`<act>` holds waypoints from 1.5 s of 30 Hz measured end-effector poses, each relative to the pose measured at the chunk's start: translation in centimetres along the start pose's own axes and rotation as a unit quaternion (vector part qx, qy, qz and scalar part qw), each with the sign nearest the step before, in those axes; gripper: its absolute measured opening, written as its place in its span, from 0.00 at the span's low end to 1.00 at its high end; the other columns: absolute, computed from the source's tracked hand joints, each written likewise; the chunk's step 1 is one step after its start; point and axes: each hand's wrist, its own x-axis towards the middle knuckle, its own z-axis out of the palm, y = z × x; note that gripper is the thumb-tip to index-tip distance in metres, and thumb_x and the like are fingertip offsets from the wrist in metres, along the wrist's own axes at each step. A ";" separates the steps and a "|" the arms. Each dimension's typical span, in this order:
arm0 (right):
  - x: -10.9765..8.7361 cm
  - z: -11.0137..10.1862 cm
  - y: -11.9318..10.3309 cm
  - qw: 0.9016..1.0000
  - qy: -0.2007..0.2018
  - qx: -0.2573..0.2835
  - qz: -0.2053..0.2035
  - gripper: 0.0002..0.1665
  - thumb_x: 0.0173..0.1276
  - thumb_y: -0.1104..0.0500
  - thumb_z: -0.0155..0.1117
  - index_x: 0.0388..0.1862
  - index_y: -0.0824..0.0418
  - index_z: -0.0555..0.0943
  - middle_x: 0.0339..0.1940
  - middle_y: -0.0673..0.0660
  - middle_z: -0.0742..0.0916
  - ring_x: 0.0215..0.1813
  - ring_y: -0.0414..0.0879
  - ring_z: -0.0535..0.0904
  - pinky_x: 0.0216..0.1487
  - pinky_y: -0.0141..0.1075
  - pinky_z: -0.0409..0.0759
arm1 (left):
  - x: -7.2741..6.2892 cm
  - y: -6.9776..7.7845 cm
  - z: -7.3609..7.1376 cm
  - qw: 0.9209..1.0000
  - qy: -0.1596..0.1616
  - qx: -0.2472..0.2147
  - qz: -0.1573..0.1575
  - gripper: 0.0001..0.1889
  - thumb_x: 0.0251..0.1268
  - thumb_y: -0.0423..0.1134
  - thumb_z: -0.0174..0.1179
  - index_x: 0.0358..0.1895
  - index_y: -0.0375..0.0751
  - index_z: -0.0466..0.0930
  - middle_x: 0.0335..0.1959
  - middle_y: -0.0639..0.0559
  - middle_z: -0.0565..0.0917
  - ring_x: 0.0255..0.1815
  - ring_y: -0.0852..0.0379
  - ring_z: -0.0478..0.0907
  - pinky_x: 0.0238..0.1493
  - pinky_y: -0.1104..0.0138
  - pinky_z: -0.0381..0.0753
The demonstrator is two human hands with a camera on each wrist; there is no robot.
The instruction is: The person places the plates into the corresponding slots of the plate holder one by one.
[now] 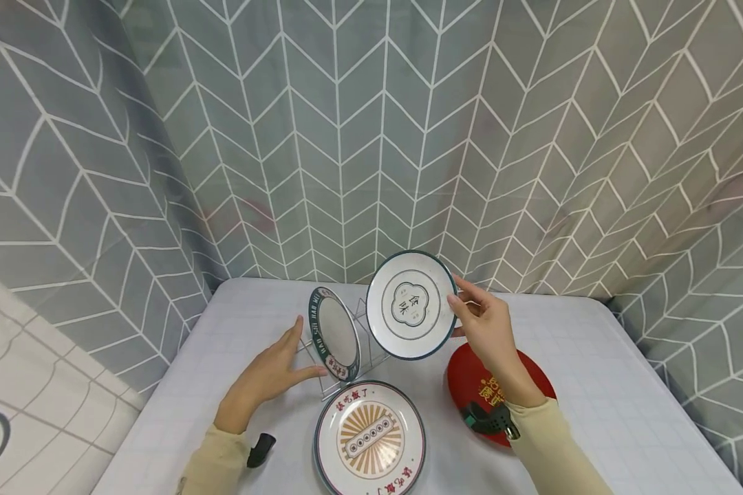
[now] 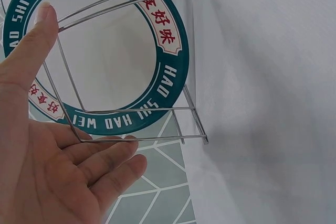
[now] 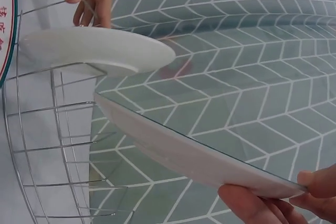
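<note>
White plate in the air: white plate [image 1: 411, 304] with a dark green rim and a green flower outline round two characters; held up tilted, face toward the camera, above the far right part of the wire rack [image 1: 347, 344]; its rim edge [image 3: 194, 158] shows from the right wrist
Right hand: right hand [image 1: 486, 328] pinches that plate's right rim, thumb in front and fingers [image 3: 252, 205] behind
Left hand: left hand [image 1: 266, 375] lies with fingers straight and relaxed against the rack's near left wires; thumb [image 2: 31, 45] rests along the wire in front of the racked plate; it holds nothing
Racked plate: teal-banded plate [image 1: 334, 333] lettered HAO SHI HAO WEI stands on edge in the rack's left slot
Table: white checked cloth [image 1: 594, 357]; sunburst plate [image 1: 369, 438] lies flat near the rack; red plate [image 1: 470, 378] lies flat to the right, partly under the right wrist
Backdrop: grey herringbone curtain [image 1: 371, 124] behind and at both sides
</note>
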 end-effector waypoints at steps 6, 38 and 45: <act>1.7 2.1 -0.1 1.000 0.003 -0.026 -0.010 0.25 0.70 0.65 0.62 0.67 0.62 0.75 0.39 0.68 0.81 0.29 0.43 0.84 0.26 0.37 0.87 | 0.1 0.0 0.1 1.000 0.001 0.000 0.002 0.62 0.53 0.68 0.64 0.78 0.33 0.41 0.78 0.34 0.53 0.76 0.36 0.56 0.73 0.45 0.63; 2.9 5.8 0.0 0.990 0.025 -0.107 -0.091 0.24 0.68 0.65 0.64 0.63 0.59 0.79 0.40 0.65 0.86 0.22 0.43 0.78 0.19 0.29 0.81 | 0.1 0.1 -0.1 1.000 -0.001 -0.005 -0.005 0.62 0.53 0.68 0.64 0.78 0.34 0.41 0.78 0.35 0.51 0.77 0.37 0.56 0.74 0.46 0.62; 3.1 5.7 -0.4 0.992 0.034 -0.094 -0.083 0.24 0.69 0.65 0.63 0.64 0.58 0.78 0.39 0.64 0.83 0.24 0.42 0.78 0.21 0.29 0.82 | 0.2 0.1 0.0 1.000 0.002 0.004 0.001 0.62 0.53 0.68 0.64 0.78 0.33 0.41 0.78 0.35 0.53 0.76 0.37 0.57 0.73 0.47 0.63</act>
